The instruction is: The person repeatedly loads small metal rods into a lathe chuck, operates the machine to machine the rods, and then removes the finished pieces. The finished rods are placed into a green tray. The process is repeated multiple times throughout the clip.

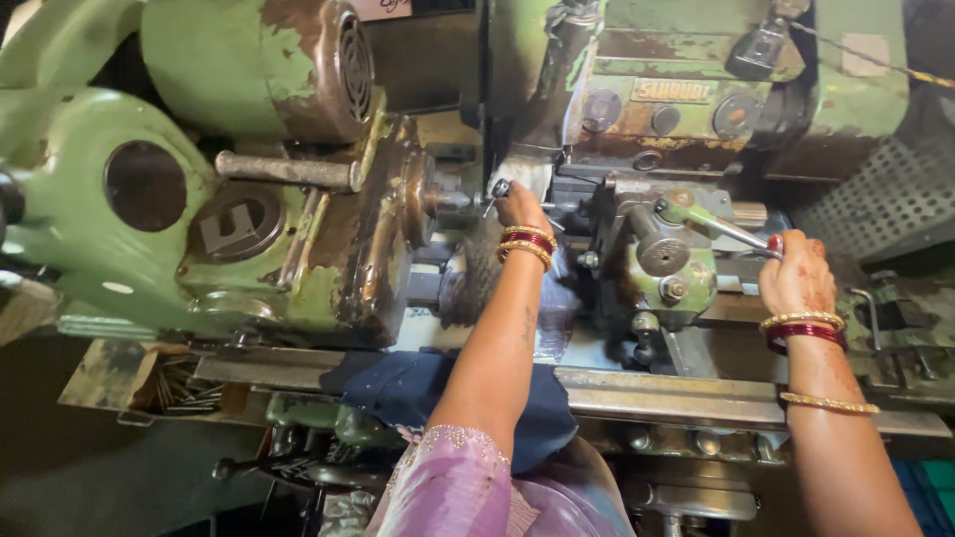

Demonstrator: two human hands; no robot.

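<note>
1. While a person worked at a worn green lathe [298,249], the left hand [520,207] reached in to the spindle end, fingers pinched around a small dark metal piece [500,187] held just beside the chuck [438,199]; how tightly they closed could not be made out.
2. At the far side, the right hand [796,278] was wrapped shut around the red-tipped end of a long metal lever [721,227], which rose from a green turret block [667,264] between the two arms.
3. Below the machine's left end, a shallow metal tray [99,373] held a loose heap of thin metal rods [184,388], too many and too tangled to count.
4. One dark blue cloth [398,388] was draped over the front rail [676,393], touching the left forearm.
5. Bangles showed on both wrists: gold and red ones close together on the left [526,244], and on the right a gold-and-red group [804,331] with one thin gold bangle [829,403] apart, further up the arm.
6. One round steel bar [288,169] jutted sideways from the headstock, beside one vented motor housing [343,65].
7. A lilac sleeve [458,477] with beaded trim covered the left upper arm.
</note>
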